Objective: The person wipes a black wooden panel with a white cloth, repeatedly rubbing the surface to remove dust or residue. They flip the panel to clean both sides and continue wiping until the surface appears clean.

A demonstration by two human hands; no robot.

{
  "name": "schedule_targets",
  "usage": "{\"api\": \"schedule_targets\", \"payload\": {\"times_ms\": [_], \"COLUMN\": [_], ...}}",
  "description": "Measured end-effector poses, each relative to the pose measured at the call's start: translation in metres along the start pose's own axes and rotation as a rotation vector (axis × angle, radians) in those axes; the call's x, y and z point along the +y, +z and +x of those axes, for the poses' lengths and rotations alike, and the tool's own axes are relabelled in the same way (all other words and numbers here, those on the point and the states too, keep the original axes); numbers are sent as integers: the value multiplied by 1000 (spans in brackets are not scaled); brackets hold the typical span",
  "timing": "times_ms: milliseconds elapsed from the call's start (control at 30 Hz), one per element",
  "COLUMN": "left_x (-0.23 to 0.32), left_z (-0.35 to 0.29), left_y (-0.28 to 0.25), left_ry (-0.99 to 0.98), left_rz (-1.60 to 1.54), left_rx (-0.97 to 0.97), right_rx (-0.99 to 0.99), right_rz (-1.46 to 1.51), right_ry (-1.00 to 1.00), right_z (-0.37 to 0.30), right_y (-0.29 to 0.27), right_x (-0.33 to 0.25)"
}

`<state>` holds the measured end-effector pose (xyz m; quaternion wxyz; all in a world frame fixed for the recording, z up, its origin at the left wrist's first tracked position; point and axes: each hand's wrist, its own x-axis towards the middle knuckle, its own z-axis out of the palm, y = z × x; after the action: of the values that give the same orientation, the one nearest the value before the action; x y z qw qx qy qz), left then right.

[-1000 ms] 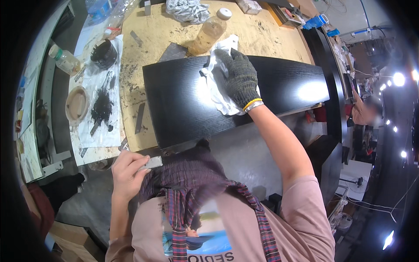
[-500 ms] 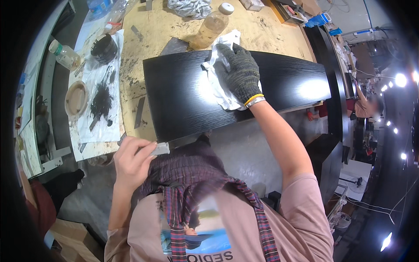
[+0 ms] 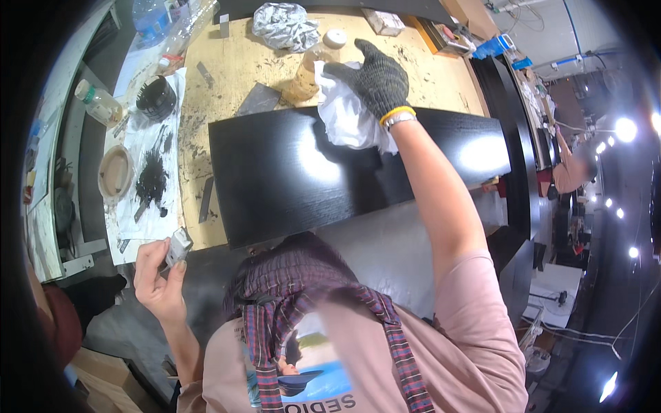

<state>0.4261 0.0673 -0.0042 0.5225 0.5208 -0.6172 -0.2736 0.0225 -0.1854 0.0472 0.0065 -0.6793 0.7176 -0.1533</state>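
Note:
My right hand (image 3: 377,79), in a dark grey knitted glove, holds a crumpled white cloth (image 3: 341,117). The cloth hangs over the far edge of a glossy black wood-grained panel (image 3: 275,186). Just left of the glove, partly hidden by it and the cloth, is a clear bottle of yellowish liquid (image 3: 303,79) with a white cap (image 3: 335,38). Low on the left, my bare left hand (image 3: 160,279) pinches a small grey-white block (image 3: 177,249) between thumb and fingers, beside the table's near corner.
On stained white paper (image 3: 169,189) at left stand a black tub (image 3: 155,98) and a round shallow dish (image 3: 116,172), next to a dark smear. A dark square sheet (image 3: 259,100) and a crumpled grey-white bundle (image 3: 286,27) lie on the table. Another person (image 3: 571,168) is at far right.
My right hand has lifted the cloth off the middle of the panel and moved away toward the bottle. My left hand has shifted left with the block, turning it upward.

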Motion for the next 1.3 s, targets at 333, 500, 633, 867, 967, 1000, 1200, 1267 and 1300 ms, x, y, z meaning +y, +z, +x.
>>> {"api": "schedule_targets", "payload": {"times_ms": [333,500,633,867,967,1000,1200,1267,1300], "left_x": [22,43,55,70,53,49,20,8,-1], "left_z": [-30,-40,-30,-31,-32,-26,18,52,68], "left_y": [47,77,116,138,130,128,112,113,112], "left_ry": [-175,-219,-363,-376,-362,-352,-252,-200,-185], "left_rz": [-32,6,-26,428,471,468,472,407,426], "left_rx": [307,416,472,411,380,360,211,154,138], "right_rx": [-202,-155,-55,-142,-150,-132,-446,-526,-583], "right_rz": [-9,38,113,322,345,369,269,220,134], "right_ry": [-312,-538,-689,-698,-622,-583,-378,-425,-465], "right_z": [100,136,161,160,136,134,34,-3,-17], "right_y": [12,13,45,66,30,31,-11,-20,-30], "right_x": [-19,-58,-74,-82,-65,-51,24,35,29]}}
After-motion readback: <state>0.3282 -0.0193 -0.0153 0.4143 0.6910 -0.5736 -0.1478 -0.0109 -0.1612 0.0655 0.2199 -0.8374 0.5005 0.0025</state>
